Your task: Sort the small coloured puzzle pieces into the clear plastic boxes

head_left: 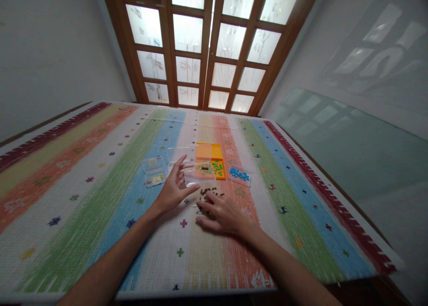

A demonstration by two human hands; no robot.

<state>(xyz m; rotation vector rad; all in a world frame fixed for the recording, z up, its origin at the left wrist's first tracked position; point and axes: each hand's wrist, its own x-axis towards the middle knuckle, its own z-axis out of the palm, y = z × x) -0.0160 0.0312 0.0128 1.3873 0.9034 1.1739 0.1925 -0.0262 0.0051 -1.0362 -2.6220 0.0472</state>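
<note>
My left hand (172, 188), fingers spread and thumb stretched out, is at the left edge of a clear plastic box (200, 177) with its lid raised. One small brown piece (204, 168) shows inside it. I cannot tell how firmly the fingers touch the box. Over a loose pile of small dark brown pieces (207, 191) on the cloth, my right hand (222, 212) reaches with fingers apart and covers part of the pile. A few silvery bits (198, 212) lie by its fingertips.
Behind the clear box lies an open orange case (219, 152) with green pieces (218, 167). A small clear box of blue pieces (239, 174) stands to the right, another with yellow pieces (156, 178) to the left. A striped cloth (100, 225) covers the table.
</note>
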